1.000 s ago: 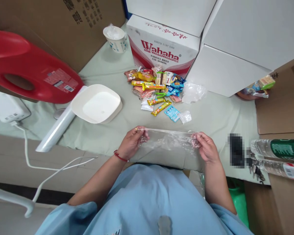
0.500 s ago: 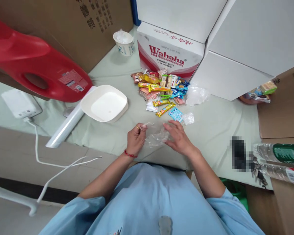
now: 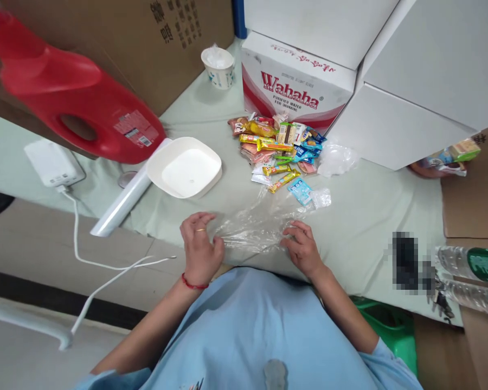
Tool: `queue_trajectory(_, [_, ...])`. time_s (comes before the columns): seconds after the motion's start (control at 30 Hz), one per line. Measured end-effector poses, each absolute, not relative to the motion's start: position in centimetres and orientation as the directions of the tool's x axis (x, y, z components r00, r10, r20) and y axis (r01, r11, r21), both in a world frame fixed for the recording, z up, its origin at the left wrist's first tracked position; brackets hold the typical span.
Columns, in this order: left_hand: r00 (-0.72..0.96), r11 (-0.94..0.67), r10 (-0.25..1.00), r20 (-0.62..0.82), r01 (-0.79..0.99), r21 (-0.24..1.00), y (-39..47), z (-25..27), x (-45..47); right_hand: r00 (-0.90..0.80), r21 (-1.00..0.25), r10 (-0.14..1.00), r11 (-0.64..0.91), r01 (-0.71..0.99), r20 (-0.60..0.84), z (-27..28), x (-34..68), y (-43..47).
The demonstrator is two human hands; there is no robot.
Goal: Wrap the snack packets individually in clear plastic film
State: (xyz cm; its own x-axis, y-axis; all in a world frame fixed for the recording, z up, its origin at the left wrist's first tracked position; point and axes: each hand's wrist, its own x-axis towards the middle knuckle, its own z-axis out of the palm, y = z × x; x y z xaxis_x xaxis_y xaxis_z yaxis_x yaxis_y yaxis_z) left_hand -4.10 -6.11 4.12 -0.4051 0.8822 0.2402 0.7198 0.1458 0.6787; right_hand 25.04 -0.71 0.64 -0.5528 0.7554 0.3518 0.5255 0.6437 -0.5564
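Observation:
A clear, crinkled plastic bag (image 3: 250, 225) lies spread on the cloth in front of me, between my two hands. My left hand (image 3: 201, 241), with a ring and a red bracelet, is at the bag's left edge; its fingers are curved and its thumb stands apart from them. At the right edge, my right hand (image 3: 303, 246) has its fingers bent round the plastic. Just beyond the bag is a pile of wrapped snacks (image 3: 274, 145). A blue packet (image 3: 300, 191) and a small clear wrapper (image 3: 321, 198) lie near the bag's far right side.
Left of the snacks stand a white bowl (image 3: 162, 168), a plastic roll (image 3: 122, 203), a red jug (image 3: 109, 127) and a white power bank (image 3: 52, 162) with a cable. Behind are a paper cup (image 3: 219, 76) and a Wahaha box (image 3: 296, 89). Bottles (image 3: 472, 262) lie at right.
My hands have moved apart, the left one to the left and towards me. The plastic bag, bunched between them before, is now spread wider and reaches towards the snacks.

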Motion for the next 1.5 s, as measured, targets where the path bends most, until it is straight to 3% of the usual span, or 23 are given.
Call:
queue_trajectory(0.1, [-0.076,-0.13,0.946,0.315,0.802,0.583,-4.7,6.5,-2.5,-0.534,-0.571,0.764,0.634,0.521,0.362,0.4,25.1,-1.0])
queue_trajectory(0.2, [0.308,-0.338,0.938,0.156,0.729,0.595,-1.9,7.2,-0.8,-0.534,-0.544,0.754,0.651,0.53,0.382,1.0,25.3,-0.8])
queue_trajectory(0.27, [0.401,-0.365,0.914,0.06,0.749,0.554,-0.3,6.5,-0.5,-0.522,-0.533,0.76,0.646,0.546,0.386,1.5,25.9,-0.8])
queue_trajectory(0.4, [0.365,-0.303,0.929,-0.051,0.835,0.459,0.1,4.2,-1.5,-0.475,-0.542,0.787,0.616,0.571,0.394,1.8,28.7,-1.9])
queue_trajectory(0.57, [0.2,-0.145,0.979,-0.027,0.79,0.595,-1.8,2.7,-2.3,-0.492,-0.599,0.82,0.559,0.573,0.293,1.9,33.6,-5.2])
queue_trajectory(0.7, [0.168,-0.124,0.986,-0.022,0.804,0.582,-2.5,2.5,-1.3,-0.525,-0.659,0.834,0.492,0.569,0.169,3.8,37.5,-6.6])
queue_trajectory(0.83, [0.219,-0.194,0.976,0.015,0.828,0.527,-3.2,2.2,-1.0,-0.274,-0.687,0.931,0.364,0.63,0.242,6.7,37.9,-5.5])
queue_trajectory(0.93, [0.23,-0.22,0.972,0.042,0.841,0.494,-3.9,1.8,-1.2,-0.147,-0.645,0.921,0.36,0.674,0.36,7.4,34.8,-3.9])
queue_trajectory(1.0, [0.215,-0.221,0.974,0.069,0.853,0.472,-4.4,1.5,-1.6,-0.281,-0.601,0.894,0.444,0.664,0.351,6.8,32.1,-2.8])
queue_trajectory(1.13, [0.169,-0.197,0.98,0.101,0.876,0.441,-5.4,0.8,-2.9,-0.644,-0.531,0.753,0.603,0.595,0.134,4.1,29.5,-1.5])
queue_trajectory(1.2, [0.174,-0.196,0.981,0.091,0.874,0.445,-5.8,0.6,-3.6,-0.674,-0.517,0.732,0.615,0.595,0.095,3.3,30.1,-1.0])
queue_trajectory(1.37, [0.197,-0.207,0.978,0.069,0.863,0.46,-6.0,0.6,-4.4,-0.565,-0.539,0.805,0.562,0.628,0.181,5.5,30.7,0.1])
queue_trajectory(1.5, [0.21,-0.209,0.976,0.051,0.86,0.465,-5.3,0.6,-4.7,-0.707,-0.536,0.705,0.576,0.617,-0.057,6.7,27.2,1.0])
